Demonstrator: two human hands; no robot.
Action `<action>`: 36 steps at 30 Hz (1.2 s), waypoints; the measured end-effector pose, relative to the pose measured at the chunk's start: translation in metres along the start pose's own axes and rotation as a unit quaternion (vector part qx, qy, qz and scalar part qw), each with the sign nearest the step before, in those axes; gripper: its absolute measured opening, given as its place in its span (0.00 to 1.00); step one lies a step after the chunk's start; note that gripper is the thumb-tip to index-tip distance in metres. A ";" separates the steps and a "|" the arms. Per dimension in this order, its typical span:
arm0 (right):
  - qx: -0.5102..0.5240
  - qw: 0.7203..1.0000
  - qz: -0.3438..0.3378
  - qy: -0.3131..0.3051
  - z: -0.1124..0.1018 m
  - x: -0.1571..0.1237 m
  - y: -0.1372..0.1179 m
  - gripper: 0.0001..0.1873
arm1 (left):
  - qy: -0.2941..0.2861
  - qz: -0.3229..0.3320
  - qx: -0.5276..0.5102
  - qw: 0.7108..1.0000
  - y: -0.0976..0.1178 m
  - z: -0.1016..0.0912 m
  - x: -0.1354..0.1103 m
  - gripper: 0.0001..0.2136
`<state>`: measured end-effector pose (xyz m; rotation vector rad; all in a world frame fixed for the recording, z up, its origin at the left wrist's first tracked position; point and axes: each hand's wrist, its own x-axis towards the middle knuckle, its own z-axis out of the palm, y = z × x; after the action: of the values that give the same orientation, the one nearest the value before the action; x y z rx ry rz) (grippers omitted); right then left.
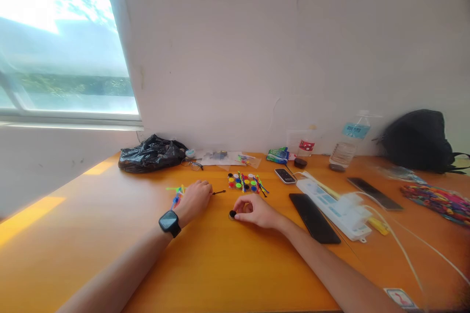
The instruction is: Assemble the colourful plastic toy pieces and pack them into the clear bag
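My left hand (196,199), with a black watch on its wrist, lies palm down with its fingers curled. A thin black stick (219,191) pokes out at its fingertips; the grip itself is hidden. Beside and partly under this hand is a small pile of coloured plastic sticks (177,197). My right hand (253,209) pinches a small round black-topped piece (232,214) at table level, between thumb and index finger. Beyond both hands stands a cluster of small round pieces (238,186) in several colours, with more coloured sticks (260,185) lying across them.
An orange wooden table (205,274) lies under everything. To the right are a black phone (315,217), a white power strip (334,208) with cables, and a colourful braided bundle (436,200). Along the wall sit a black plastic bag (152,154), glasses (193,164), a bottle (345,149) and a backpack (414,139).
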<state>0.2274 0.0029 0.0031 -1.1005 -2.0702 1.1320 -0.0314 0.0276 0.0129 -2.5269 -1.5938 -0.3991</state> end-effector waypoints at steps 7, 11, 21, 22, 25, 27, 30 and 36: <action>-0.187 0.973 -0.034 0.133 0.007 0.001 0.005 0.05 | 0.024 0.027 -0.022 0.999 0.004 -0.001 -0.004 0.10; -0.200 0.970 -0.056 0.124 0.007 -0.002 0.002 0.10 | 0.018 0.061 -0.035 0.997 0.007 -0.006 -0.004 0.09; -0.227 0.966 -0.067 0.101 0.006 -0.006 -0.005 0.10 | -0.001 0.039 -0.003 0.999 0.007 -0.007 -0.002 0.11; -0.228 0.966 -0.065 0.101 0.006 -0.006 -0.005 0.11 | -0.008 0.037 0.003 0.999 0.007 -0.007 -0.002 0.11; -0.221 0.968 -0.062 0.099 0.007 -0.006 -0.006 0.14 | -0.009 0.030 0.006 0.999 0.006 -0.009 -0.001 0.10; -0.213 0.970 -0.067 0.093 0.007 -0.007 -0.007 0.15 | -0.006 0.022 0.000 1.000 0.006 -0.010 0.000 0.09; -0.210 0.970 -0.076 0.092 0.008 -0.007 -0.007 0.11 | 0.016 -0.006 -0.025 1.000 0.008 -0.012 0.000 0.09; -0.222 0.966 -0.083 0.103 0.010 -0.004 -0.003 0.10 | 0.098 0.037 -0.171 0.980 0.017 -0.013 -0.004 0.08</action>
<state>0.2206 -0.0056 0.0005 -1.1583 -2.2515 0.4579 -0.0200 0.0134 0.0244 -2.6706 -1.4600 -0.9553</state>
